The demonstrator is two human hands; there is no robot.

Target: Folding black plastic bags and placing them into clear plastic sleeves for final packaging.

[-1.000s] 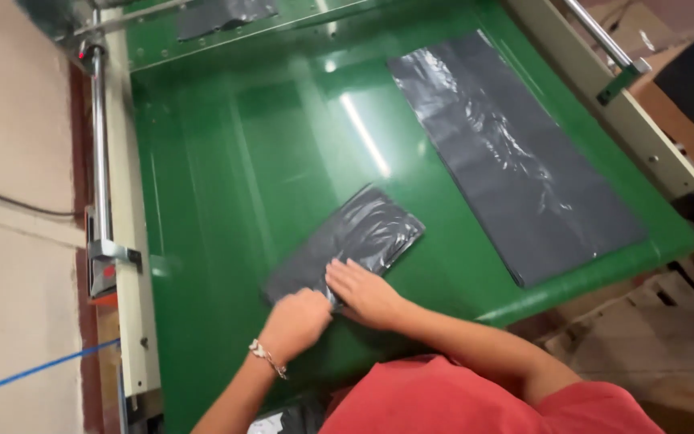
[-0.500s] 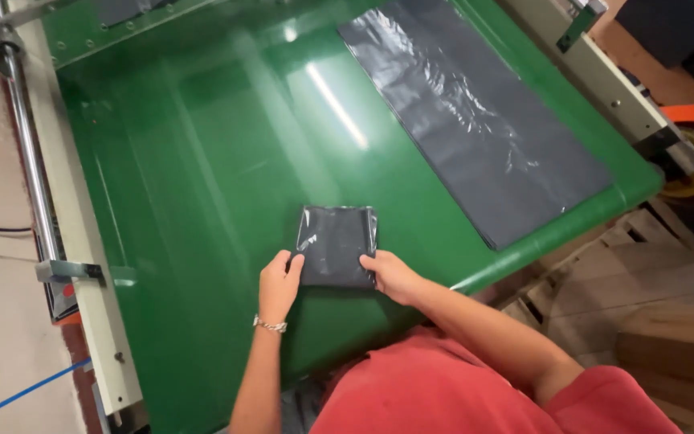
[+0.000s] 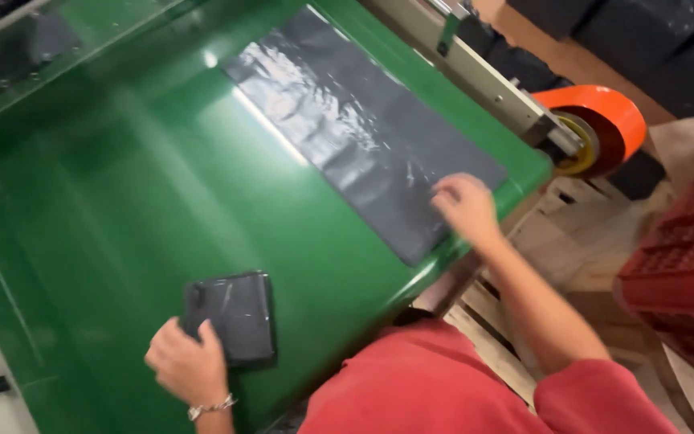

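A broad green conveyor belt (image 3: 162, 201) is filling most of the view from the head camera, its glossy surface catching a streak of overhead light. Along its far edge a pale metal side rail (image 3: 475, 76) is running diagonally, ending beside an orange roller (image 3: 604, 120) at the belt's corner. To the right, red plastic crates (image 3: 684, 273) are being seen stacked on wooden pallet boards (image 3: 556, 233).

A long, flat black plastic bag (image 3: 363, 133) is lying spread out on the right half of the belt, its near end reaching the belt's edge. The right hand (image 3: 463, 205) is being held over that near end, fingers spread and loosely open, the fingertips at or just above the film; whether contact is being made cannot be told through the motion blur.

Well apart from it, near the belt's closest edge, a folded black bag (image 3: 234, 315) is being kept as a compact, nearly square packet. It is being pressed down at its lower left corner by the left hand (image 3: 186, 366), whose fingers are curled over the packet's edge. A thin bracelet (image 3: 210, 408) is being worn on that wrist, and a red shirt (image 3: 443, 386) is showing at the bottom of the frame.
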